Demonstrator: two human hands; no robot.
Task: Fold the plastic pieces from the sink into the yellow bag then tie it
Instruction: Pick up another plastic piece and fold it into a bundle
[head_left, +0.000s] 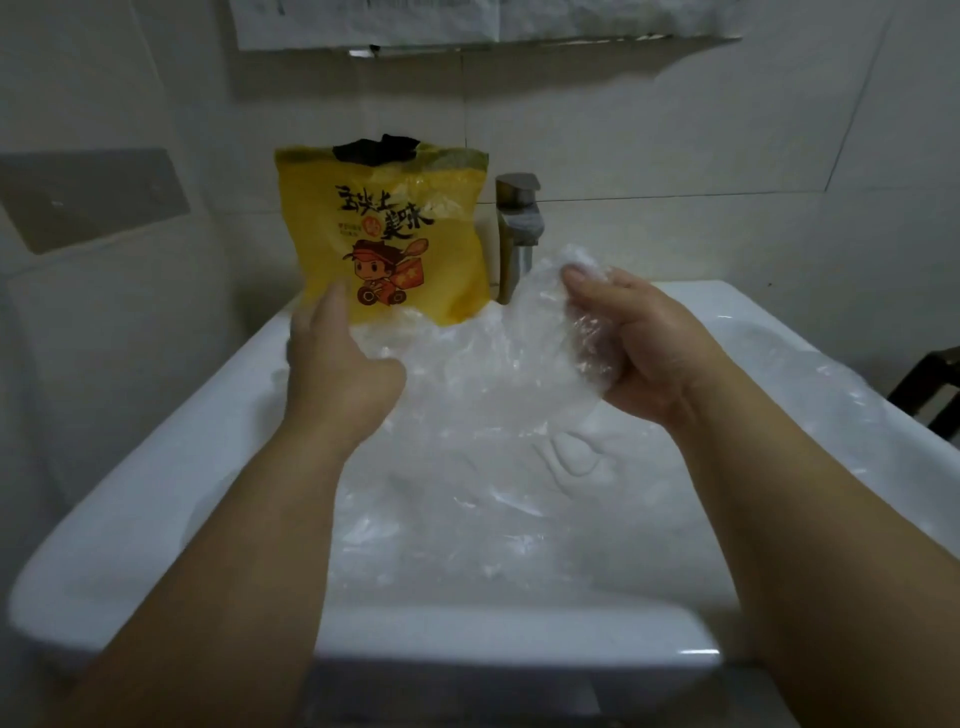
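A yellow bag (384, 228) with black lettering and a cartoon figure stands upright at the back of the white sink (171, 467), something dark showing at its top. Clear plastic pieces (483, 415) fill the basin and spill over its right side. My left hand (337, 364) is raised in front of the bag's lower left corner, fingers extended toward it; its grasp is hidden from view. My right hand (639, 343) grips a crumpled part of the clear plastic, lifted above the basin to the right of the bag.
A metal tap (517, 234) stands behind the sink, right of the bag. Tiled wall is behind, with a grey panel (93, 197) at the left and a shelf edge (493, 44) above. A dark object (930, 389) sits past the sink's right edge.
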